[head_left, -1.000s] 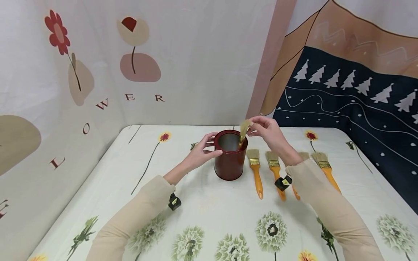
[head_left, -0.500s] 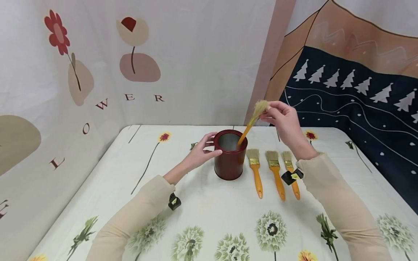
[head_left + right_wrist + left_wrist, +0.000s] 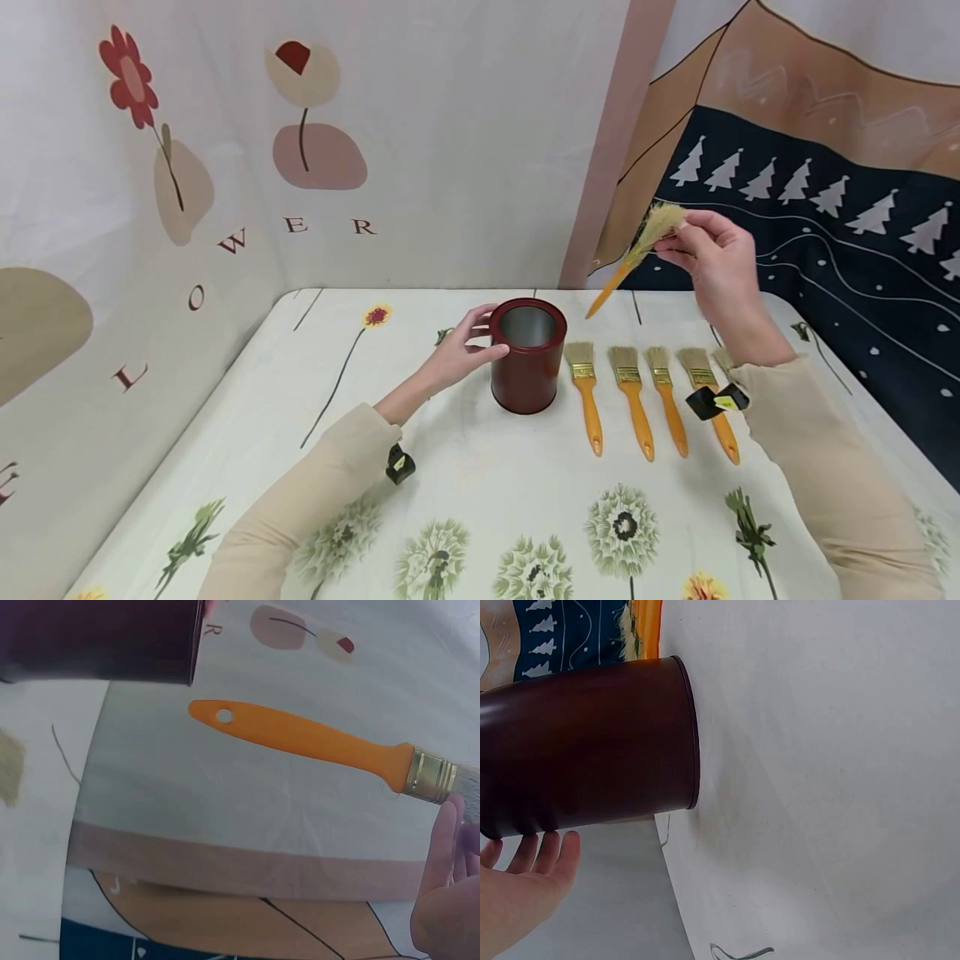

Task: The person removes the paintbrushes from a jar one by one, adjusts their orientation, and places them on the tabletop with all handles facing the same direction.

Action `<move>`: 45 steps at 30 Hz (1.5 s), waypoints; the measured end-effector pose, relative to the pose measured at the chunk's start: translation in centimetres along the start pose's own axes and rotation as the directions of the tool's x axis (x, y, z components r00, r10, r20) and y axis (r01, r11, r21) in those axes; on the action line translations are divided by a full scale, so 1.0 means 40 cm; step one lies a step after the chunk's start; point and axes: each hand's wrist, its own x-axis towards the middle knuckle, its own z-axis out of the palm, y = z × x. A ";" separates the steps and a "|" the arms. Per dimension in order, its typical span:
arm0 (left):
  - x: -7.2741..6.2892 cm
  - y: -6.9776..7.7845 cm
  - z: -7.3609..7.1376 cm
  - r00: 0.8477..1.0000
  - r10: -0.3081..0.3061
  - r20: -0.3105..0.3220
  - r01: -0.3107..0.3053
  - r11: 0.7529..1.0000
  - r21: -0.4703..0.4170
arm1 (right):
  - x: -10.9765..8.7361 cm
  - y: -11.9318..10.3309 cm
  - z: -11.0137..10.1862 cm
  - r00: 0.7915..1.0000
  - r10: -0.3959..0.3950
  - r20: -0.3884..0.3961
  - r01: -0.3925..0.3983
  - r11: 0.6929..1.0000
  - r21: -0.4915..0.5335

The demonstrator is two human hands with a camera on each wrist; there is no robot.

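Observation:
A dark red tin can (image 3: pixel 525 379) stands upright on the cloth, its top open and its inside grey. My left hand (image 3: pixel 463 354) holds it near the rim, thumb on the near side and fingers behind; in the left wrist view those fingers (image 3: pixel 568 859) touch the can wall. Up and to the right of the can, my right hand (image 3: pixel 720 254) pinches a paintbrush (image 3: pixel 609 290) by its pale bristles. The brush's orange handle points down and left, outside the can. In the right wrist view its handle hole and brass ferrule (image 3: pixel 429 774) show.
Several paintbrushes with orange handles lie in a row right of the can, bristles away from me, the nearest brush (image 3: pixel 588 408) close to it. My right wrist covers part of the rightmost ones. A flowered cloth (image 3: pixel 480 467) covers the table; patterned fabric hangs behind.
My right hand has drawn the paintbrush up and right, so its handle has come out of the can. The left hand and can have stayed in place.

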 end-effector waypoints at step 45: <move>0.002 -0.009 -0.002 1.000 0.005 -0.001 -0.005 1.000 -0.007 | -0.026 0.028 -0.415 0.950 0.174 -0.261 -0.312 0.460 -0.831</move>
